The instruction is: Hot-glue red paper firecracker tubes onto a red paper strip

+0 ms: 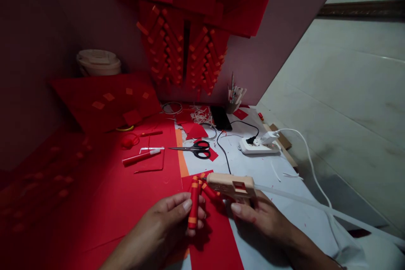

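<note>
Between the thumb and fingers of my left hand point(172, 219) is a red paper tube point(194, 203) with orange bands at both ends, held nearly upright. Just behind it, another red tube point(210, 192) with orange ends slants down to the right. My right hand point(261, 215) is wrapped round the handle of a cream glue gun point(230, 183). The gun's nozzle points left and is close to the tops of the tubes; whether it touches them I cannot tell. A long translucent glue stick point(294, 200) sticks out of the gun's back. Red paper point(218, 240) lies beneath both hands.
Black scissors point(191, 149), a red marker point(141, 157) and a phone point(220, 118) lie beyond my hands. A white power strip point(259, 145) with cables sits at right. Behind stand a pen cup point(233, 103) and hanging red paper firecrackers point(207, 59).
</note>
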A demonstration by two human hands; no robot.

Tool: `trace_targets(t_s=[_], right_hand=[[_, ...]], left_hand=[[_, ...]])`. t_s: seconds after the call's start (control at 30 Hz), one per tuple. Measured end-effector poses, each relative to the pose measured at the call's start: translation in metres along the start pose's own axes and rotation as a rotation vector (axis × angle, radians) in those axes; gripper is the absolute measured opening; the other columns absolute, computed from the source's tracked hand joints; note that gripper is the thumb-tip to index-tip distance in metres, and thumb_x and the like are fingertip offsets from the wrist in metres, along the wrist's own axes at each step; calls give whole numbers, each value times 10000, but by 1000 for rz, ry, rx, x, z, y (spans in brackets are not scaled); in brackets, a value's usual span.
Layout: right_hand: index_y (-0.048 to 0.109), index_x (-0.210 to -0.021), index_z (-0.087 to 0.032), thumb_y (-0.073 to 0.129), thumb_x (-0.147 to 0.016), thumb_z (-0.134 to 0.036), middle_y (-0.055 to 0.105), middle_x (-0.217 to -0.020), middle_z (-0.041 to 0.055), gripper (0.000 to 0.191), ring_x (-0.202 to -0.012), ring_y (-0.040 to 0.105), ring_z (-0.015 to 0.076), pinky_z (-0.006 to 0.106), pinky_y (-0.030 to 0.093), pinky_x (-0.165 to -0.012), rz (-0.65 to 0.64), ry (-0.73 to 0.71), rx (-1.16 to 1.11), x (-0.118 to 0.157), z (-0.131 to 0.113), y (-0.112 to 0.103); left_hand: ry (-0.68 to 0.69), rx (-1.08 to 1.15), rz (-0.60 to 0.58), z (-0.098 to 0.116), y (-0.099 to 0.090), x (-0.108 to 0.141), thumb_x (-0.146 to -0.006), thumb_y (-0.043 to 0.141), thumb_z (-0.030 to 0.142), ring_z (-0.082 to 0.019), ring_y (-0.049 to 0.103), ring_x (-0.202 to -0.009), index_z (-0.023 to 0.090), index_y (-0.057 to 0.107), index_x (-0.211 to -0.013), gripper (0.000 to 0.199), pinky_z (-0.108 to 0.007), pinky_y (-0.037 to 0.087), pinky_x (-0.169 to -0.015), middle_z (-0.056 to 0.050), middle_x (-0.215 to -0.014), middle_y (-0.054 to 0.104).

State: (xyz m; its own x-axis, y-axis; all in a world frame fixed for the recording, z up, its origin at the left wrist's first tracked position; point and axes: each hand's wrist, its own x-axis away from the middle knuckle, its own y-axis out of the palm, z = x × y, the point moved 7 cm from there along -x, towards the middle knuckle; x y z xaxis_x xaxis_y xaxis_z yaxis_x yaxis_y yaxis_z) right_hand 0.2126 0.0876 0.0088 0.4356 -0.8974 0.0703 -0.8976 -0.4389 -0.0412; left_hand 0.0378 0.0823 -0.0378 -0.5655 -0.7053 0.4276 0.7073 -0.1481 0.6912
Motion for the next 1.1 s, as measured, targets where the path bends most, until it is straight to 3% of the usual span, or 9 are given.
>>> trace_targets(t_s=[0.3,0.73,1.1], right_hand=[[634,-1374,-276,640,-974,-387,633,-1412,89,415,-1323,557,303,539,320,-1186,-47,46,-41,3,2,4],[654,-1351,-262,654,-960,-416,678,-1342,93,420,-1261,600,305,531,380,-1155,-59,91,-64,4,7,3],[605,-1409,-274,660,-965,-384,639,-1406,85,460,-1320,563,287,524,322,-1201,-88,64,-135,4,2,8]], left_hand=[[-33,-28,66,6,3,7,-834,782,350,-169,602,-732,104,762,-990,292,-277,440,-677,-102,-855,708],[-58,21,61,7,7,9,-826,795,297,-155,608,-707,85,765,-979,263,-244,441,-662,-109,-834,717],[-64,30,82,10,8,10,-805,816,280,-143,631,-690,82,785,-958,252,-215,433,-610,-103,-815,726]])
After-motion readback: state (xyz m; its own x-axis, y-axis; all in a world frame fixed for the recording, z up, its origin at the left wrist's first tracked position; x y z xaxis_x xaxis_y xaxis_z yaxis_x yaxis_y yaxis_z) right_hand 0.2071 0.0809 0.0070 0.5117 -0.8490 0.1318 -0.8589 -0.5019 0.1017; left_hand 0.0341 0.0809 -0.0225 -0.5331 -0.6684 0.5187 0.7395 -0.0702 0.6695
